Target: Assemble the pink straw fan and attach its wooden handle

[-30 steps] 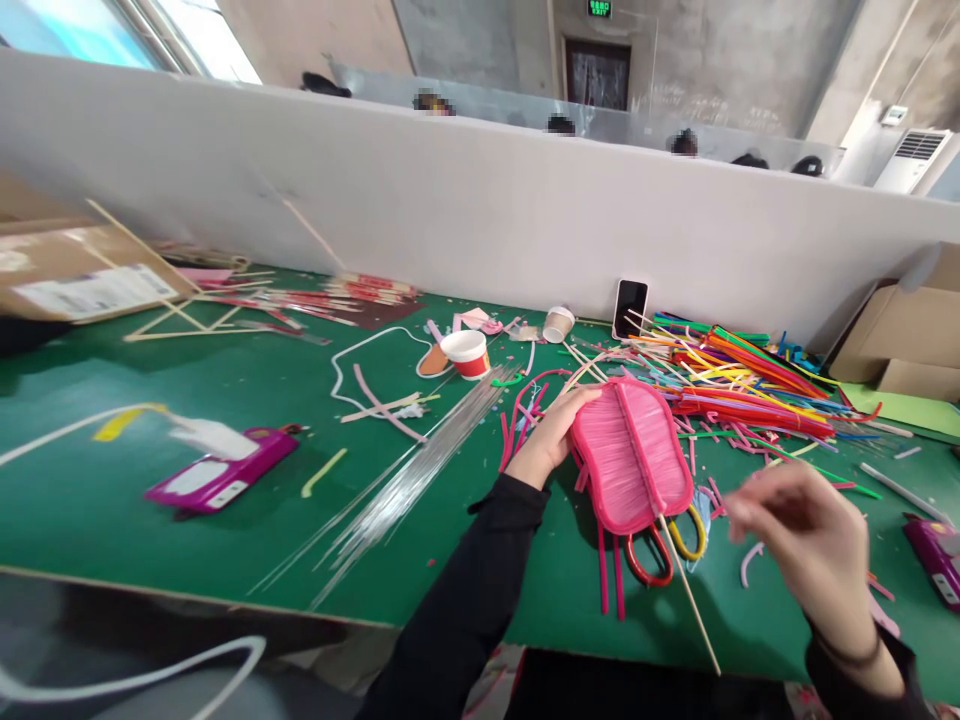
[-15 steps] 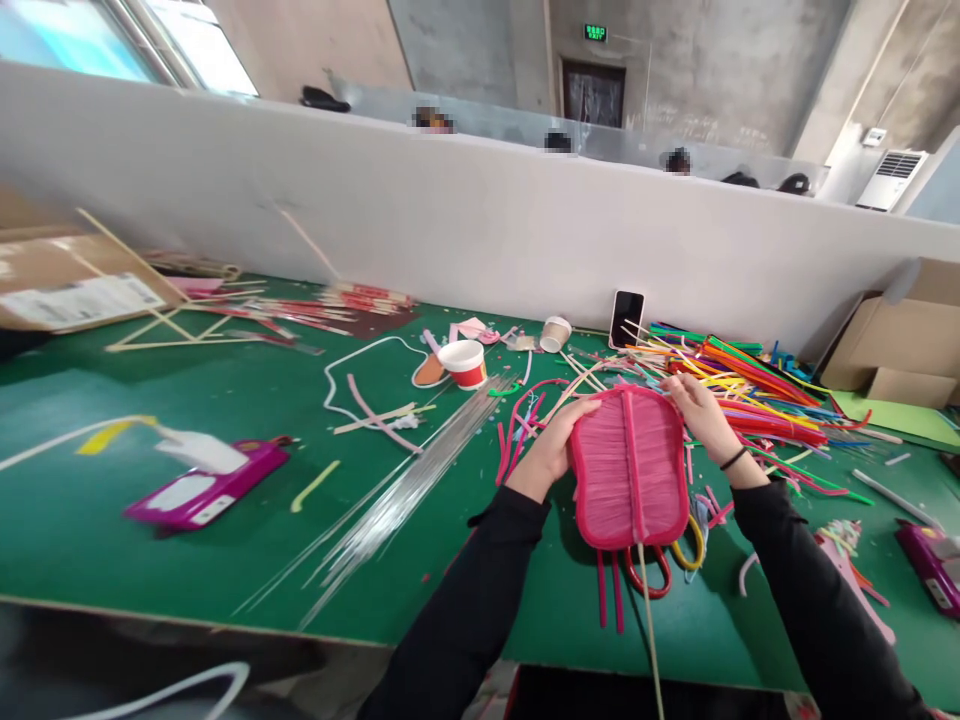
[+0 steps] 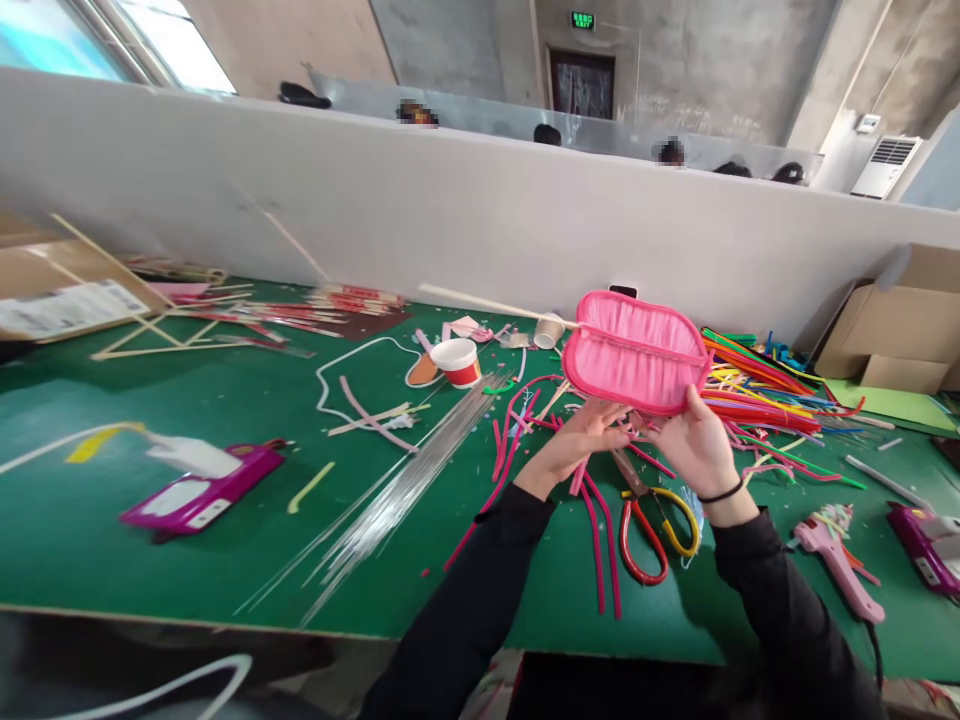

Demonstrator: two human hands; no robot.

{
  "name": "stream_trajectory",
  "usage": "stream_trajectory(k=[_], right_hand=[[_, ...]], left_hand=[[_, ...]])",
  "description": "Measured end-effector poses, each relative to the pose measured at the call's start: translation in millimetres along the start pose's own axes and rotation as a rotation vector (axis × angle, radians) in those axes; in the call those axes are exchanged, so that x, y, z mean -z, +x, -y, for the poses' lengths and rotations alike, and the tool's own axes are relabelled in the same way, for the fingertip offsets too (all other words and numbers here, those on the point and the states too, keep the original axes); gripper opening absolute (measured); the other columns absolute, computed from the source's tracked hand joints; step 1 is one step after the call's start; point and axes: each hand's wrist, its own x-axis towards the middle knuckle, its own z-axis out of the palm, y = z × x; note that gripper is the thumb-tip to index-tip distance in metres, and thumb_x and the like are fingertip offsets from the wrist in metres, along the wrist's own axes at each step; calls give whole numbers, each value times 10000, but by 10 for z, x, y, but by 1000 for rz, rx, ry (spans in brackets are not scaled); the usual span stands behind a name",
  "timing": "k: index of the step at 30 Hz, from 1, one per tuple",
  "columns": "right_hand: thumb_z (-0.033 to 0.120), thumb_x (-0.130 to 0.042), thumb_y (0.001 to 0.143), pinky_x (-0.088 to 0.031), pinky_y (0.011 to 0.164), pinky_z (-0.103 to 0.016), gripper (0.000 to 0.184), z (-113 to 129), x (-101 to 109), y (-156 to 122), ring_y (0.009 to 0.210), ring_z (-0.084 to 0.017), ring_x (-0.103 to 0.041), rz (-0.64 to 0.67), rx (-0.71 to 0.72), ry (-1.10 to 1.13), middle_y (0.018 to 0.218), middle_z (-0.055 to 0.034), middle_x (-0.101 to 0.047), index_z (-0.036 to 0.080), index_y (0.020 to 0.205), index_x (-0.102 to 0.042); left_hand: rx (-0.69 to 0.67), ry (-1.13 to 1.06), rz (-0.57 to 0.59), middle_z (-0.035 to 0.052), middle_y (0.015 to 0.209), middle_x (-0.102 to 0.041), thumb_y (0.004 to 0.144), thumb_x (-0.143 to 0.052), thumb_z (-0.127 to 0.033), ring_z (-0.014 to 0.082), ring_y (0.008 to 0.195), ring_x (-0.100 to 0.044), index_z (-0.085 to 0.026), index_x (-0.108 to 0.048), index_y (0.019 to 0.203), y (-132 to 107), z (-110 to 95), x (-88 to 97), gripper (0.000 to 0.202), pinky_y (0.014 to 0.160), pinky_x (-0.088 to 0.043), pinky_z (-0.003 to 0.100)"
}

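Both hands up at the pink panel: R hand (image 3: 696, 445) has the near R corner pinched, thumb on top; L hand (image 3: 577, 445) half-curled at the near edge, can't tell if it's gripping. Pink panel (image 3: 637, 360) is off the table (image 3: 540, 590), tilted, just beyond the scissors (image 3: 639, 489), darker pink rim all round, rib across the middle, wooden stick (image 3: 495, 308) jutting out L.

Scissors, then: red + yellow handles, blades pointing away, lying flat. Immed. L of them, two pink strips (image 3: 598, 545). To their R, a pink glue gun (image 3: 838, 570) w/ cord; further R again, a purple unit (image 3: 919, 550), partly cut off. Beyond scissors + R, a big heap of multicol. strips (image 3: 765, 410), mostly red/orange on top.

Now L of scissors: bundle of thin clear rods (image 3: 409, 490) lying diag.; past its far end, red-and-white cup (image 3: 463, 370), upright. Well L of scissors, second purple unit (image 3: 202, 492), white top. Far beyond scissors, a pale partition (image 3: 375, 200) runs behind everything.
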Motion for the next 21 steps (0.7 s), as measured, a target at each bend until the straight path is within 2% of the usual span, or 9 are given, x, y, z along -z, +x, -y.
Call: stream_trajectory(k=[2,3,6,9,12,14,16,18,21], right_hand=[[486,-512,924,-590,819,-445,308,-202,-105,-82,999,-235,-677,13,-55,56,1096,-55,-727,240,1085,-605],[476,-552,907,-592,805,-428,286,-309,-138,-108,976,-226,-678,-13,-44,71,1074,-47,-729,248,1073,-596],[415,-698,820,-581,767,-341,296,-579,-164,-146,866,-163,-671,-116,10,76,1002,26,-715,293,1049,-556],[435,-758,762,-553,722,-275,400,-667,-101,-206,824,-124,-657,-112,-4,-91,1042,43,-685,301,1068,-538],[555,-640,832,-524,654,-281,378,-552,32,-361,758,-145,-645,22,-52,-543,963,-7,-678,248,1041,-566],[525,-598,876,-515,681,-315,343,-432,130,-522,759,-177,-638,110,-76,-1026,879,-38,-668,199,985,-605],[404,-676,856,-518,783,-375,296,-353,197,-705,847,-233,-650,110,-91,-1511,889,-76,-671,161,1014,-612],[249,-709,832,-511,864,-416,285,-354,207,-878,983,-294,-644,73,-79,-1896,1004,-138,-665,127,1068,-605],[156,-679,832,-526,854,-418,311,-470,145,-1048,1007,-326,-648,-34,-96,-2200,1065,-182,-645,101,1124,-589]], left_hand=[[19,61,70,49,993,-762,521,-904,-43,247,1090,-679,-227,-706,1030,-34,89,-109,576,907,-538,303],[11,63,56,58,973,-762,552,-914,-112,251,1074,-685,-213,-706,1012,-46,126,-161,515,894,-541,300],[-46,-67,-150,80,931,-764,704,-849,-345,262,1012,-708,-168,-699,938,-51,169,-270,329,845,-560,308],[-50,-236,-355,75,914,-768,807,-762,-322,249,940,-731,-150,-685,946,-30,88,-286,234,842,-579,341],[-2,-330,-455,72,864,-771,864,-691,-225,213,848,-743,-127,-689,950,-13,-51,-248,130,866,-590,356],[3,-391,-491,66,851,-774,872,-670,-180,196,811,-744,-125,-693,951,-8,-128,-224,100,883,-592,359],[-10,-437,-518,61,851,-776,873,-657,-147,186,791,-744,-127,-696,966,-3,-176,-213,102,897,-590,364],[-24,-448,-535,56,832,-776,880,-639,-130,179,764,-742,-126,-699,953,2,-198,-210,95,907,-587,370],[-41,-441,-542,54,817,-775,887,-625,-132,177,744,-740,-125,-700,910,6,-205,-205,79,919,-583,380]])
